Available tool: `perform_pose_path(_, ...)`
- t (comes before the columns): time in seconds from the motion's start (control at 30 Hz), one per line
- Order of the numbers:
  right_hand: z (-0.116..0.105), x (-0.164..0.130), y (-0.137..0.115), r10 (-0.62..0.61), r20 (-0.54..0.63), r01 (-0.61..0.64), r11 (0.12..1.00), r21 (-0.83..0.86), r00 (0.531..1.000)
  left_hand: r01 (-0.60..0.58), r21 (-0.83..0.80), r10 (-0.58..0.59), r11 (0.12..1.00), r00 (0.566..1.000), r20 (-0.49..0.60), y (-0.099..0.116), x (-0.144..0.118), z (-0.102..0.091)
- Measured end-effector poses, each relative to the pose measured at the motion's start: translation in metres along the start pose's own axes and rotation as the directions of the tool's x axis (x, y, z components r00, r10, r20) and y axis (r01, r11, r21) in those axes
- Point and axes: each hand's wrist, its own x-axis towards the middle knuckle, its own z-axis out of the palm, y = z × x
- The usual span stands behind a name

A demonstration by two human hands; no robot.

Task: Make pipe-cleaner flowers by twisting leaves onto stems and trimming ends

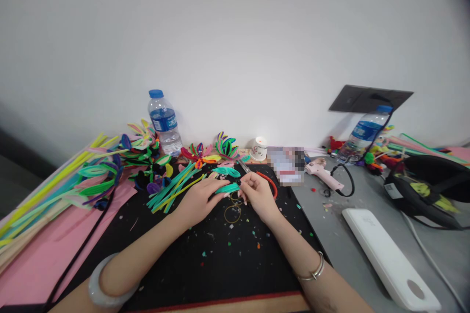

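Observation:
My left hand (198,200) is closed around a turquoise pipe-cleaner petal piece (228,188), with its fingertips on the lower loop. Another turquoise looped petal (226,172) shows just above the fingers. From the other side my right hand (259,194) pinches the piece near its small dark middle; the fingertips partly hide the join. Thin gold-coloured wire rings (232,214) lie on the black mat below the hands. Behind my right hand are scissors (243,166), partly covered, and a curved red-orange pipe cleaner (273,186). Cut turquoise pipe cleaners (172,188) lie beside my left hand.
Pipe-cleaner flowers (200,154) and a water bottle (164,124) stand along the wall. Long pipe cleaners (47,190) lie on pink paper at left. To the right are a paper cup (259,149), pink glue gun (323,174), white power bank (389,259) and black headgear (422,195).

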Motion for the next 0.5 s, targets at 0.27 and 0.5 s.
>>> perform_pose_path(0.27, 0.007, -0.012, -0.005, -0.138, 0.143, 0.184, 0.900, -0.395, 0.980, 0.056, -0.120, -0.028, 0.991, 0.975, 0.219, 0.010, 0.001, 0.003)
perform_pose_path(0.5, 0.008, -0.010, -0.005, -0.085, 0.134, 0.108, 0.979, -0.173, 0.987, 0.092, -0.260, -0.037, 0.961, 0.977, 0.210, 0.015, 0.001, 0.001)
